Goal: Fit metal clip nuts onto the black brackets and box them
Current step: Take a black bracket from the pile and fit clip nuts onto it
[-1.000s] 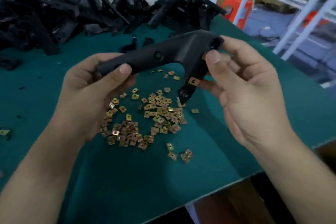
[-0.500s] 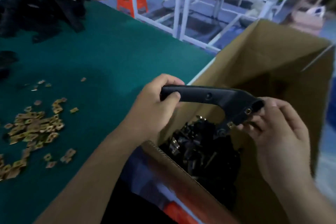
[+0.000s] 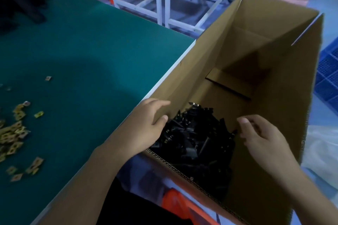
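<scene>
Cardboard box (image 3: pixel 274 42) sits beneath my left hand (image 3: pixel 146 129) and right hand (image 3: pixel 263 139), both empty and slack. The brackets (image 3: pixel 193 142) heaped below may knock their clips (image 3: pixel 196 104) off.

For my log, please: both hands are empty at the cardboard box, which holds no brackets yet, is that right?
Not quite: the head view shows a pile of black brackets in the cardboard box. The left hand and right hand are indeed empty at it.

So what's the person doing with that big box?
A person is packing brackets into a box beside a table. The left hand and right hand are open and empty above the pile inside. Clip nuts lie scattered on the table.
</scene>
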### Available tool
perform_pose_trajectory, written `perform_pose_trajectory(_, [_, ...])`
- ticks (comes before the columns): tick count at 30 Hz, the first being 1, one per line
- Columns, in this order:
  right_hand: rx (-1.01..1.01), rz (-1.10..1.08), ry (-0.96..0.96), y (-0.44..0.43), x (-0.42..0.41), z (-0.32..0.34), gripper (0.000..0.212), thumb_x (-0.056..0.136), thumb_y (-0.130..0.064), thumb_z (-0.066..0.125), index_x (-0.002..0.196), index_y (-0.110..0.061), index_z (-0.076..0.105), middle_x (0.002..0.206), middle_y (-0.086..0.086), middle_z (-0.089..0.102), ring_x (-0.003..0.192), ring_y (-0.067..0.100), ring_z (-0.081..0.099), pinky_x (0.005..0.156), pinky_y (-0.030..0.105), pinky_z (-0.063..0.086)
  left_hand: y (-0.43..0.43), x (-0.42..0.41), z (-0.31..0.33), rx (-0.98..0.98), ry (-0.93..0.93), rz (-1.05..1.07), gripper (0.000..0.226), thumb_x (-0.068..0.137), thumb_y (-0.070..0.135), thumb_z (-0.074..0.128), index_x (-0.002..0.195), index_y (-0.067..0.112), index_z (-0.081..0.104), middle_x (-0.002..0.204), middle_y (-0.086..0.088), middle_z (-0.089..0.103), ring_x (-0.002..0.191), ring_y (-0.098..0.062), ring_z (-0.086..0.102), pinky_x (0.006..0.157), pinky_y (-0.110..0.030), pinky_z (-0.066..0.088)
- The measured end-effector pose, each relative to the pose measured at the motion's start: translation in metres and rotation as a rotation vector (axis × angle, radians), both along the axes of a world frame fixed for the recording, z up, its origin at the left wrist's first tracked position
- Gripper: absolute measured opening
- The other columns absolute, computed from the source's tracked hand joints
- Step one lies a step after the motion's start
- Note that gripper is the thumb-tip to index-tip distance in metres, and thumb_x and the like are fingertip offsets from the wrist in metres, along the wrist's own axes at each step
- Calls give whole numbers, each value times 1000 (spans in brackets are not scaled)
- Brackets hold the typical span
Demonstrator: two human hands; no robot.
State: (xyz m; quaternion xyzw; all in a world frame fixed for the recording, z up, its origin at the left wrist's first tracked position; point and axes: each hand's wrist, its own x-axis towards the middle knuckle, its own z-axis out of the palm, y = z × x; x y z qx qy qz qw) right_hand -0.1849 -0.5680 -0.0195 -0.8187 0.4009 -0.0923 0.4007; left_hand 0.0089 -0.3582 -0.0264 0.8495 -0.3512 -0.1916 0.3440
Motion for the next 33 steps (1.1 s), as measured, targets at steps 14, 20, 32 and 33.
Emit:
perform_pose_trajectory(14, [5,592,-460,163,172,35,19,90,-30,62,108,-36,65,95,-15,68,92,-4,64,76,3,44,260,54,47,-468,-503,1079,17,92,9,61,97,24,69,92,0,74,84,-12,67,79,-27,53])
perform_pose_trajectory(20, [-73,1035,-409,285,274,38,35,95,-39,60,129,-38,52,113,-18,53,103,-8,52,80,7,41,355,78,13,-345,-506,1514,19,91,3,57,95,17,68,93,2,68,91,-16,64,91,-32,49])
perform_pose_trajectory(32, [-222,1095,-313,465,381,29,31,90,-22,66,117,-5,66,82,6,70,66,19,65,57,30,57,364,87,6,-435,-456,1558,13,87,17,65,87,30,65,79,18,65,80,7,60,61,-1,39])
perform_pose_trajectory(33, [-138,1088,-336,460,380,30,28,92,-19,64,117,-11,69,85,2,72,66,12,65,54,21,52,363,88,7,-460,-442,1559,12,89,19,64,89,31,64,80,18,65,80,8,60,61,-1,39])
